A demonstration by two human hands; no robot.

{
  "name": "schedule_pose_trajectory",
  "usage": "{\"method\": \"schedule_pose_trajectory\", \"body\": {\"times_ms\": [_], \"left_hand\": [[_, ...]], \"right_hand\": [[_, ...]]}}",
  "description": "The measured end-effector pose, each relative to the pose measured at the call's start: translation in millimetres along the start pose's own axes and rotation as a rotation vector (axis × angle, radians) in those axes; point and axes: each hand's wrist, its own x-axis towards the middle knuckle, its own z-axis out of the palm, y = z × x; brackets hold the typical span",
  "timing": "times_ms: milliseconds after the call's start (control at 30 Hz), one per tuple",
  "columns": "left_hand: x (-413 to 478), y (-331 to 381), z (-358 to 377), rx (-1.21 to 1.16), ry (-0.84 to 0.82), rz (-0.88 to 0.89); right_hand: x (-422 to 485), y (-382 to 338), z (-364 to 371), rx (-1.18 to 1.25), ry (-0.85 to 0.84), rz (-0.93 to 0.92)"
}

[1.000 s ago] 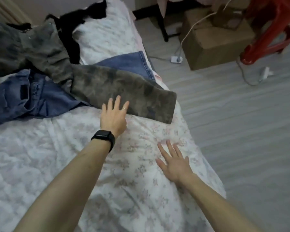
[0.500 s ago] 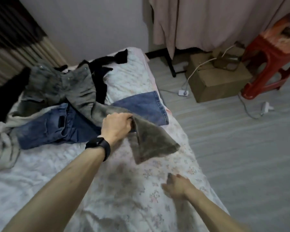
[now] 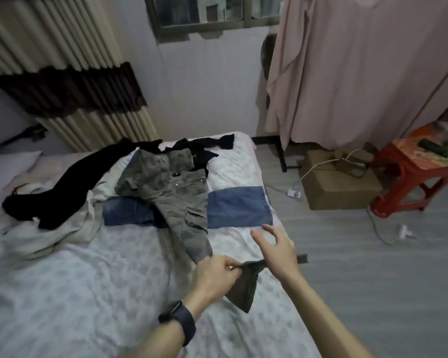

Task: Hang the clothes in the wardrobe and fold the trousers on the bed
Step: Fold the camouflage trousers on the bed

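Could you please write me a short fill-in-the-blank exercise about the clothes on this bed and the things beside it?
1. The left hand pinches a leg end of the ____ cargo trousers.
2. Those trousers lie across the ____ jeans.
3. Next to the red stool, the cardboard box stands on the ____.

Missing words: grey; blue; floor.

Dim, flat indoor light, grey daylight from the window (image 3: 199,11) at twelve o'clock, soft faint shadows on the bed (image 3: 88,293), wide-angle bowing toward the edges, slight softness throughout, striped curtain (image 3: 62,60) at ten o'clock blurred
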Motion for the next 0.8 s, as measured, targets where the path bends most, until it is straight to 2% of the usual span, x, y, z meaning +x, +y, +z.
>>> {"method": "schedule_pose_trajectory", "body": {"times_ms": [67, 133, 333, 433, 533, 633, 800], "left_hand": [[-28, -22, 34, -0.093, -0.123, -0.064], [-49, -42, 65, -0.044, -0.211, -0.055], [-48, -125, 114, -0.042, -0.313, -0.219], [-21, -166, 117, -0.123, -0.297, -0.27], [22, -198, 110, -0.033, -0.253, -0.295], [73, -221, 107, -0.011, -0.138, -0.41], [139, -249, 129, -0.112, -0.087, -0.582]], "right_hand": [[-12, 13, 19, -0.085, -0.112, 0.036], [-23, 38, 39, -0.182, -0.202, 0.094], [-46, 117, 89, -0.38, -0.419, 0.271], [-43, 140, 106, -0.447, -0.473, 0.3], [-33, 158, 120, -0.487, -0.523, 0.322], [-12, 171, 136, -0.531, -0.552, 0.358], [44, 178, 171, -0.794, -0.403, 0.302]]}}
